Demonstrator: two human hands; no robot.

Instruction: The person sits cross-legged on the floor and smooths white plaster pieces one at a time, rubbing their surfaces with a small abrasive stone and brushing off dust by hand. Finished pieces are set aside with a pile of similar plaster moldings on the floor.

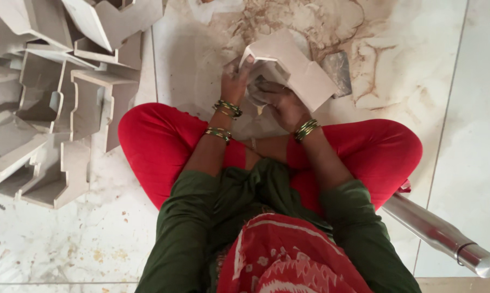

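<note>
Hands (234, 81) (280, 103) both grip clamped on pale block (296, 68) (underside hidden); stacked blocks (55, 92) cut off

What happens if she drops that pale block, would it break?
The block looks stiff: flat faces, sharp corners, and no sag between the left hand and right hand. Its thin walls could probably chip on the floor. It would hardly roll.
</note>
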